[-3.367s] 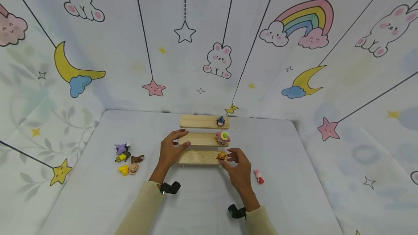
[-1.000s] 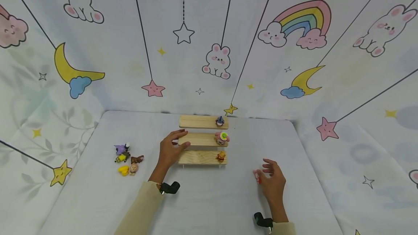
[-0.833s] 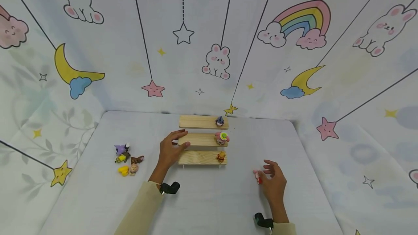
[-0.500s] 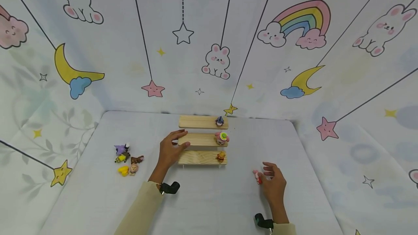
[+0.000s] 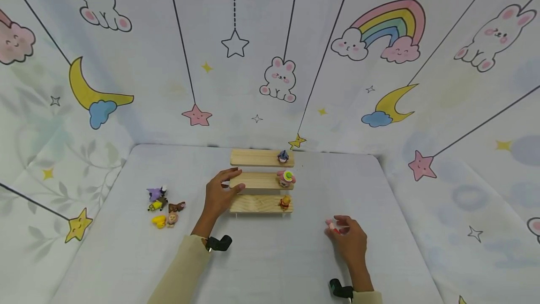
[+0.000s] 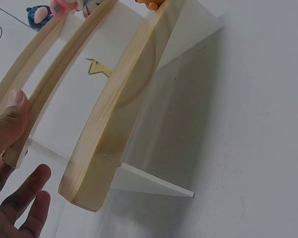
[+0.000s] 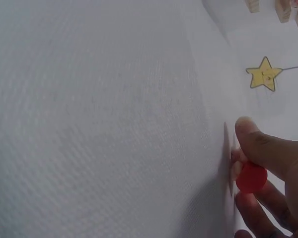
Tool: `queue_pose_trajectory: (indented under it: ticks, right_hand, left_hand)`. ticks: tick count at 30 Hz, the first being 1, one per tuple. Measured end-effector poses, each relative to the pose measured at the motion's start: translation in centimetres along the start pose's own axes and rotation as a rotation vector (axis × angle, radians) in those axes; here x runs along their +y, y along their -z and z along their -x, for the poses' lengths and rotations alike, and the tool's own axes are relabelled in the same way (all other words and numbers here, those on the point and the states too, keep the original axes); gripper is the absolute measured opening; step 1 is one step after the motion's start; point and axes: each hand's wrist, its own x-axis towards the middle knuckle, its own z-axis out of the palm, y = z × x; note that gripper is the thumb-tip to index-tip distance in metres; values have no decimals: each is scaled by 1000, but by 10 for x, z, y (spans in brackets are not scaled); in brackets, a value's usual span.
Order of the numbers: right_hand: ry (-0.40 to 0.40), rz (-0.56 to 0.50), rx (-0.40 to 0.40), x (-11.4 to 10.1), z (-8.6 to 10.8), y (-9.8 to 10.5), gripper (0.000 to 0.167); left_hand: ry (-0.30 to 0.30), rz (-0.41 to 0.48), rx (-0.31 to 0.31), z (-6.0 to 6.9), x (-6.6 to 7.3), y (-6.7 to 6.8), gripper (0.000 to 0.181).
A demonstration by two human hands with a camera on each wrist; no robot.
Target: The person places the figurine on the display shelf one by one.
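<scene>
A three-tier wooden display shelf [image 5: 255,204] stands at the middle of the table. My left hand [image 5: 218,197] grips the left end of its middle plank [image 6: 54,69], the thumb on top and other fingers below. Right of the shelf, my right hand [image 5: 354,242] pinches a small pink figurine [image 5: 331,224] between thumb and fingers. Its round red base [image 7: 252,177] shows in the right wrist view; fingers hide part of it. At the planks' right ends sit a dark blue figurine [image 5: 283,156], a pink one with a green-and-white top [image 5: 286,178], and an orange bear figurine [image 5: 285,202].
To the left on the white table [image 5: 168,266] lie several more figurines, among them a purple one [image 5: 156,193], a yellow one [image 5: 158,221], a brown one [image 5: 176,207] and a beige one [image 5: 172,220]. A printed cloth backdrop [image 5: 236,83] rises behind and beside the table.
My right hand has left the bear figurine on the lowest plank, moved right to the pink figurine and taken hold of it, and the figurine has tilted. The left hand keeps its place.
</scene>
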Motion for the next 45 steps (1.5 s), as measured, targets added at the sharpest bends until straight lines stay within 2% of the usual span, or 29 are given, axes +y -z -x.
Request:
queue_pose_trajectory:
  ticks: [8,15,21,31,36,45]
  right_hand:
    - [5,-13,-23,1,0,-3,39]
    - [40,-38,45,-3,-3,-2,32]
    - [50,-63,94,-8,-7,-1,33]
    - [62,-104,139,-20,-13,4,32]
    - [97,-118,162,-27,-16,6,32]
    - [91,-136,156,-36,-22,7,32]
  left_hand:
    - [11,-11,-5,0,0,0,48]
    - [-5,-13,-1,0,-1,0,49]
    - [0,-9,1,0,-1,0,49]
    - [4,0,2,0,-1,0,48]
    - [-19,12,2,0,-2,0,49]
    - [-35,7,4,1,-2,0,49]
